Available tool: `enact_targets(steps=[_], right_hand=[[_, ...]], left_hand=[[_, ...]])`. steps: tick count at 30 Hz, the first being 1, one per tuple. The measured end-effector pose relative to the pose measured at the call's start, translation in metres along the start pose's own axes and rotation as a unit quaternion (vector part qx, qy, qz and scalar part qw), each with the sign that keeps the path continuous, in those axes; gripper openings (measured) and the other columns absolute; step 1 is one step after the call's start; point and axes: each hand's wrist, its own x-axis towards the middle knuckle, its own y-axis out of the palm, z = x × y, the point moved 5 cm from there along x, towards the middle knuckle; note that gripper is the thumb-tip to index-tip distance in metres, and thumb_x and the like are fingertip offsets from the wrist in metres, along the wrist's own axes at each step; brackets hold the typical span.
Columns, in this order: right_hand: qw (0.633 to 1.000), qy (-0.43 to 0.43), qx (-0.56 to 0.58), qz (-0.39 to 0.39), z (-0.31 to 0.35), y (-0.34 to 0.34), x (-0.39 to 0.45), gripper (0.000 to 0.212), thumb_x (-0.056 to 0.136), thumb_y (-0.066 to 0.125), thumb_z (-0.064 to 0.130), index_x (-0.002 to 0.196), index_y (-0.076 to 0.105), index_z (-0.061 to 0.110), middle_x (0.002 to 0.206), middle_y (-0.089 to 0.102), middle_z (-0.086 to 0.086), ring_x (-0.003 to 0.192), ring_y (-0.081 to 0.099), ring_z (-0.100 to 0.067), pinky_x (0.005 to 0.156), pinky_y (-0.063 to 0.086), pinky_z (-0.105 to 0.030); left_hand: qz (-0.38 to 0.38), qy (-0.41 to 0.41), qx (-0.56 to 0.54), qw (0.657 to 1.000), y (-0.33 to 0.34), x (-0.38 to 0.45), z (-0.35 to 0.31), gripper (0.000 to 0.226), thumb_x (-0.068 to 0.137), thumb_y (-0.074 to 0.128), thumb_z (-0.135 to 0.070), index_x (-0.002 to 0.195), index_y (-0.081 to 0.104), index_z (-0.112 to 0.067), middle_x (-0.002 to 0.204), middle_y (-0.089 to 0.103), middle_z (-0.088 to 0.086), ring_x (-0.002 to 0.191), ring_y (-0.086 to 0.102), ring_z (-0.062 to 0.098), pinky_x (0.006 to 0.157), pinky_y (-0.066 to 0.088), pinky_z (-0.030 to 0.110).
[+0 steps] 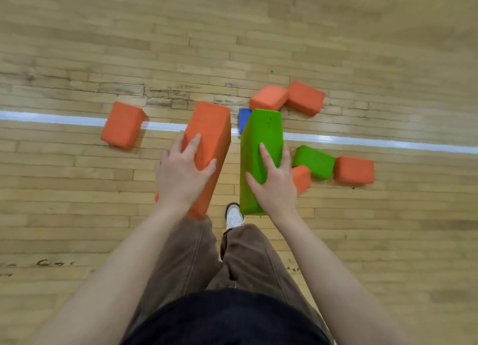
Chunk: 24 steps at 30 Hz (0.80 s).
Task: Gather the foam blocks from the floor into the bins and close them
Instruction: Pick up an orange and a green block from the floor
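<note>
The gathering looks barely begun: no bins are in view, and several blocks lie scattered on the wooden floor [77,189] — an orange one [122,124] on the left, two orange [269,97] [305,97], a green [314,162], another orange [353,170] and what seems a blue one [244,119], mostly hidden. The left hand [185,172] grips a long orange block [210,148]; the right hand [274,181] grips a long green block [260,143]. Both blocks are held above the floor, long axes pointing away from the person.
</note>
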Motion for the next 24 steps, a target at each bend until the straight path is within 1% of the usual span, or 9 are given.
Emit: enact_targets(steps=[4, 7, 10, 13, 15, 18, 20, 22, 24], right_hand=[[0.994, 0.098, 0.031, -0.04, -0.016, 0.003, -0.03, 0.071, 0.086, 0.06, 0.045, 0.147, 0.024, 0.039, 0.158, 0.003, -0.01, 0.136, 0.028, -0.035, 0.099, 0.041, -0.044], [0.977, 0.185, 0.07, -0.077, -0.02, 0.013, -0.064, 0.07, 0.087, 0.06, 0.044, 0.147, 0.024, 0.039, 0.158, 0.0, -0.007, 0.138, 0.027, -0.033, 0.102, 0.041, -0.041], [0.946, 0.287, 0.099, -0.116, -0.013, 0.028, -0.114, 0.069, 0.088, 0.058, 0.047, 0.146, 0.021, 0.043, 0.158, 0.0, -0.006, 0.139, 0.025, -0.03, 0.096, 0.044, -0.039], [0.899, 0.384, 0.139, -0.158, 0.0, 0.05, -0.172, 0.069, 0.088, 0.057, 0.045, 0.146, 0.02, 0.042, 0.158, 0.002, -0.006, 0.137, 0.03, -0.031, 0.099, 0.041, -0.039], [0.859, 0.448, 0.165, -0.186, 0.006, 0.067, -0.215, 0.07, 0.089, 0.057, 0.046, 0.147, 0.019, 0.042, 0.158, 0.002, -0.006, 0.138, 0.028, -0.03, 0.102, 0.039, -0.04], [0.781, 0.556, 0.185, -0.217, 0.019, 0.094, -0.29, 0.072, 0.088, 0.054, 0.05, 0.147, 0.014, 0.045, 0.157, 0.002, -0.005, 0.138, 0.028, -0.03, 0.1, 0.044, -0.043], [0.72, 0.618, 0.208, -0.239, 0.031, 0.115, -0.344, 0.072, 0.089, 0.052, 0.052, 0.147, 0.011, 0.045, 0.158, 0.0, -0.004, 0.137, 0.03, -0.03, 0.096, 0.046, -0.041], [0.647, 0.668, 0.239, -0.279, 0.045, 0.136, -0.395, 0.072, 0.089, 0.053, 0.05, 0.148, 0.013, 0.043, 0.158, -0.001, -0.005, 0.137, 0.029, -0.031, 0.1, 0.044, -0.042], [0.572, 0.711, 0.256, -0.319, 0.059, 0.16, -0.443, 0.072, 0.087, 0.055, 0.05, 0.148, 0.017, 0.042, 0.157, 0.001, -0.007, 0.136, 0.029, -0.033, 0.102, 0.041, -0.045]], left_hand=[[0.055, 0.093, 0.011, 0.994, 0.005, 0.006, -0.008, 0.064, 0.083, 0.062, -0.047, 0.14, 0.041, -0.027, 0.149, 0.033, 0.004, 0.123, 0.043, 0.031, 0.102, 0.036, 0.043], [0.107, 0.165, 0.014, 0.98, 0.008, 0.008, -0.005, 0.064, 0.082, 0.064, -0.046, 0.139, 0.042, -0.029, 0.148, 0.034, 0.003, 0.121, 0.045, 0.032, 0.098, 0.04, 0.046], [0.157, 0.246, 0.038, 0.956, 0.007, 0.008, -0.001, 0.063, 0.081, 0.065, -0.046, 0.138, 0.044, -0.03, 0.148, 0.035, 0.002, 0.119, 0.045, 0.032, 0.097, 0.041, 0.047], [0.199, 0.343, 0.078, 0.915, 0.009, -0.008, -0.005, 0.061, 0.081, 0.065, -0.046, 0.136, 0.046, -0.03, 0.147, 0.034, 0.0, 0.12, 0.042, 0.032, 0.098, 0.038, 0.047], [0.233, 0.403, 0.096, 0.88, 0.015, -0.027, -0.012, 0.06, 0.081, 0.064, -0.047, 0.136, 0.047, -0.031, 0.147, 0.035, 0.0, 0.121, 0.041, 0.032, 0.099, 0.037, 0.047], [0.285, 0.489, 0.124, 0.815, 0.032, -0.074, -0.027, 0.06, 0.08, 0.064, -0.047, 0.135, 0.047, -0.033, 0.147, 0.035, 0.0, 0.123, 0.039, 0.032, 0.1, 0.036, 0.047], [0.326, 0.552, 0.129, 0.757, 0.043, -0.124, -0.039, 0.06, 0.081, 0.064, -0.046, 0.136, 0.046, -0.032, 0.149, 0.033, 0.0, 0.126, 0.036, 0.033, 0.102, 0.034, 0.046], [0.364, 0.606, 0.141, 0.693, 0.053, -0.182, -0.047, 0.06, 0.083, 0.063, -0.045, 0.138, 0.044, -0.032, 0.15, 0.031, -0.001, 0.127, 0.035, 0.034, 0.102, 0.031, 0.044], [0.386, 0.664, 0.159, 0.62, 0.065, -0.245, -0.047, 0.06, 0.083, 0.062, -0.047, 0.138, 0.043, -0.033, 0.15, 0.03, -0.002, 0.125, 0.037, 0.034, 0.1, 0.032, 0.043]])
